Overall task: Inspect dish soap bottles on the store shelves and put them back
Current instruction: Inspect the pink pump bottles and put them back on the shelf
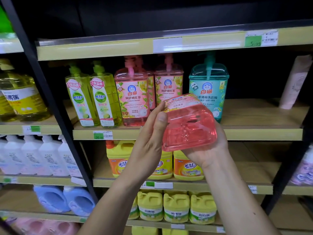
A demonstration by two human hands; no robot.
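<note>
**Pink soap bottle tipped up for a look at its base**

Pink bottle (184, 122) is off the shelf and held in both hands in front of the middle shelf (254, 133), tipped so its bottom faces the camera and its top points away toward the shelf. Its pump is hidden behind the body, so I cannot tell whether the cap is tight.

Left hand (149, 141) presses flat against the bottle's left side, thumb up along the edge near the label, fingers out of sight behind it. Right hand (211, 148) cups the lower right corner from beneath, palm up and fingers curled round the far side.

By my reckoning the inspection is under way and the return has not begun. The gap it should go back to seems to be between the two pink bottles (149, 89) standing on the shelf and the teal bottle (209, 89), right behind the hands.

Risks from here:
- The plastic looks smooth and the bottle full, so a loose palm grip could let it slide out.
- With the bottle tilted top-down, a loose pump might leak.
- Going back in, it could knock the teal bottle or the nearer pink one if it is not turned upright first.
</note>
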